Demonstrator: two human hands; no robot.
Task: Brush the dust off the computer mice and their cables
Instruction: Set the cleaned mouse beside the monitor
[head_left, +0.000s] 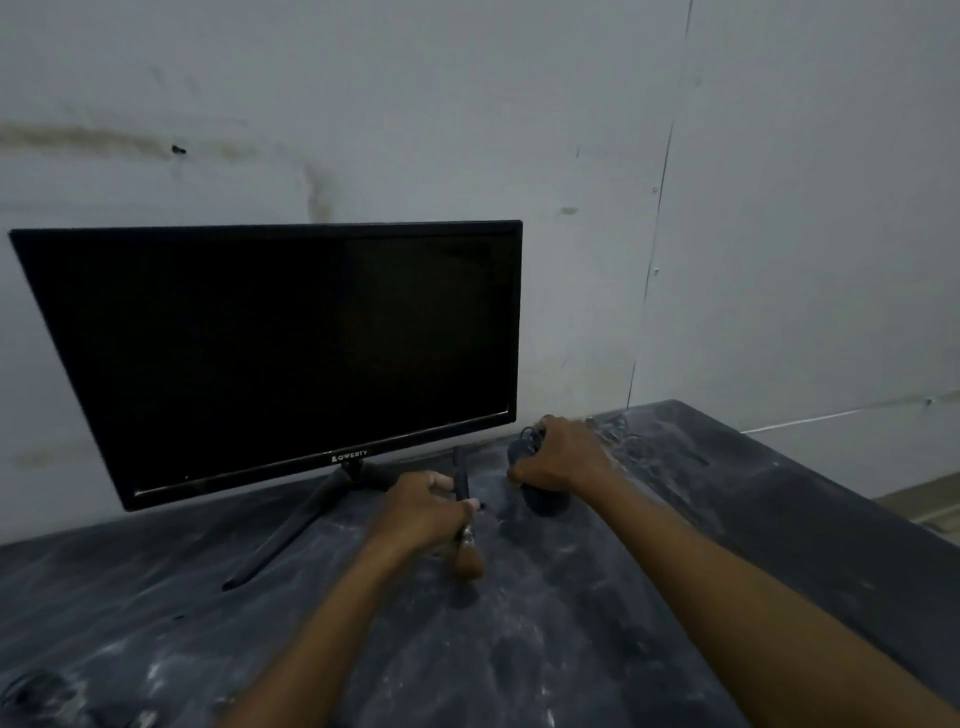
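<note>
My right hand (558, 457) grips a dark computer mouse (545, 501) just right of the monitor stand, with part of its coiled cable (527, 435) bunched under the fingers. My left hand (423, 506) holds a brush (464, 519) by its handle: the wooden end points toward me and the dark bristle end points up toward the monitor. The brush sits a short way left of the mouse and does not touch it. More cable (615, 434) lies tangled on the dusty table behind my right hand.
A black monitor (280, 353) on a thin forked stand (311, 514) fills the left half, close to my left hand. The dark table (571, 649) is streaked with pale dust. Another dark object with cable (31, 696) lies at the near left corner. A white wall stands behind.
</note>
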